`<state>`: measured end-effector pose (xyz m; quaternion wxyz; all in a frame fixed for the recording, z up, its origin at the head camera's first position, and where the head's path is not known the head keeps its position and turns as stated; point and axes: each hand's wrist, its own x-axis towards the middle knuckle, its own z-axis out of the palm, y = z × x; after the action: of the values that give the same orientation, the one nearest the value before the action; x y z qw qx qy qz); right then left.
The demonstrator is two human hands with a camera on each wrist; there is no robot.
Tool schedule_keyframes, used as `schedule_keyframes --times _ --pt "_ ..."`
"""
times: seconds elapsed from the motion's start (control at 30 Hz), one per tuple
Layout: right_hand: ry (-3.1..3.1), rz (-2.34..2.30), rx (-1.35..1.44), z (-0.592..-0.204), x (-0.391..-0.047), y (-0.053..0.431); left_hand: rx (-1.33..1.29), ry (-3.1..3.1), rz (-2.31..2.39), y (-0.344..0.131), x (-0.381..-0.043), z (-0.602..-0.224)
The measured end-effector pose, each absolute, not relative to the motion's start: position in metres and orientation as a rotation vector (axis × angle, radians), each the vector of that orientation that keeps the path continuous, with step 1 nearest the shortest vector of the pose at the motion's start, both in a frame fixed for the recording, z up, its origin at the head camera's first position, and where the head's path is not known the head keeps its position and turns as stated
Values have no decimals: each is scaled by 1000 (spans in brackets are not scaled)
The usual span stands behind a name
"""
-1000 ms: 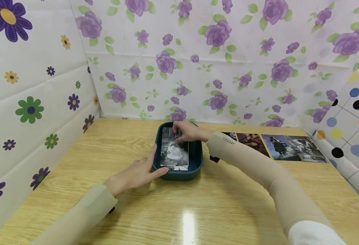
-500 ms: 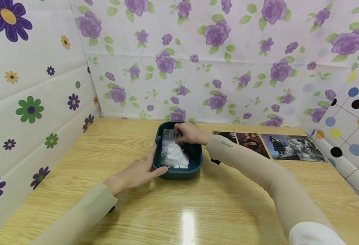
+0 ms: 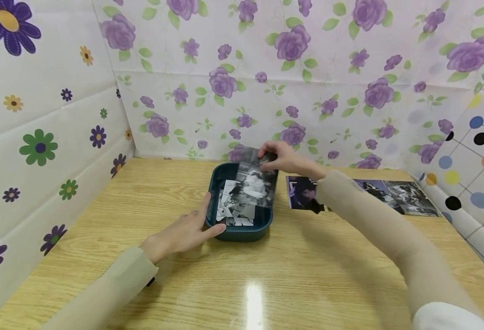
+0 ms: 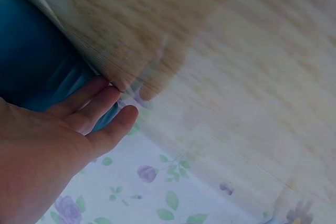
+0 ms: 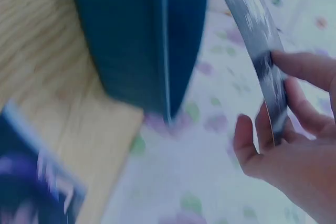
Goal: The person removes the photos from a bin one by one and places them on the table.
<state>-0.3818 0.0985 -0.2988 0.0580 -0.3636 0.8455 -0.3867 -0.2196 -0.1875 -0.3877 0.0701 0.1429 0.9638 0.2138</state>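
Note:
A dark teal tray (image 3: pixel 242 236) with raised walls stands on the table. Inside it lies a black-and-white photo print (image 3: pixel 237 214), partly covered from view. Above the tray's right side, my right hand (image 3: pixel 280 156) pinches another black-and-white photo print (image 3: pixel 253 181) near its upper right edge. The right wrist view shows this print (image 5: pixel 260 45) tilted, nearly edge-on, between thumb and fingers. My left hand (image 3: pixel 184 233) rests against the tray's left front corner, thumb and fingers spread. In the left wrist view its fingers (image 4: pixel 113 129) lie straight along the tray wall (image 4: pixel 37 51).
Several photo prints lie in a row right of the tray, among them a purple one (image 3: pixel 301 192) and a grey one (image 3: pixel 411 198); my right forearm covers part of the row. Flower-patterned cloth (image 3: pixel 184 91) hangs behind the wooden table (image 3: pixel 208 284).
My right hand has lifted the top photo print out of the tray, up and to the right, uncovering another print beneath. My left hand has stayed at the tray.

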Motion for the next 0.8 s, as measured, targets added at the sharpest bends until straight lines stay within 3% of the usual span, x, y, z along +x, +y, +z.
schedule_keyframes --times 0.17,0.37,0.8 --pt "2533 -1057 -1033 -299 -365 163 439 2911 639 -186 -221 -389" --pt "2464 -897 -1019 -333 -340 222 434 2904 650 -188 -220 -388" --pt "2685 -549 -1254 -386 -318 228 435 2910 627 -187 -220 -388"
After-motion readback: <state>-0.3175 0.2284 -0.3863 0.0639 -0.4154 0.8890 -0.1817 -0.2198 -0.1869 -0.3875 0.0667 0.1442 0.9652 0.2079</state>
